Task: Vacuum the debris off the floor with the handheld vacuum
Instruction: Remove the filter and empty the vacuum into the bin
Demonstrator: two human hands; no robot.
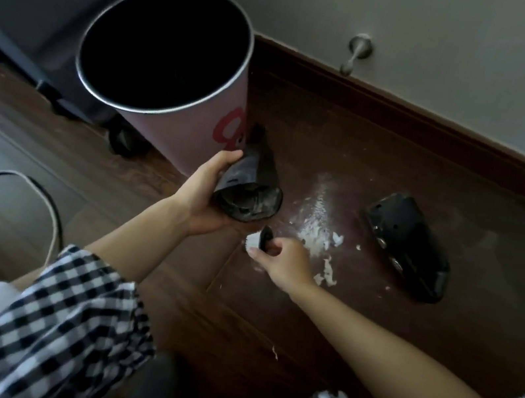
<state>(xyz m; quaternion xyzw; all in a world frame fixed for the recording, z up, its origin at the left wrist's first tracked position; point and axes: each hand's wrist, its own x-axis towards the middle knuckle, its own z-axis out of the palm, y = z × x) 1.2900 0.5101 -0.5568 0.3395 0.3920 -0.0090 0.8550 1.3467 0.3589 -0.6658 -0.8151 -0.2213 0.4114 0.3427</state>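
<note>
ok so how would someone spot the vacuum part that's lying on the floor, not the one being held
Start at the tall pink bin by the wall and look right, past the white debris on the dark wood floor. The black vacuum body lies there on its side, untouched, unlike the dust cup gripped in the left hand.

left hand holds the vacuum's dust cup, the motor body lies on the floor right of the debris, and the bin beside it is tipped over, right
Not quite. The head view shows the bin standing upright, not tipped over. The rest holds: the left hand holds the dust cup, and the motor body lies right of the debris.
</note>
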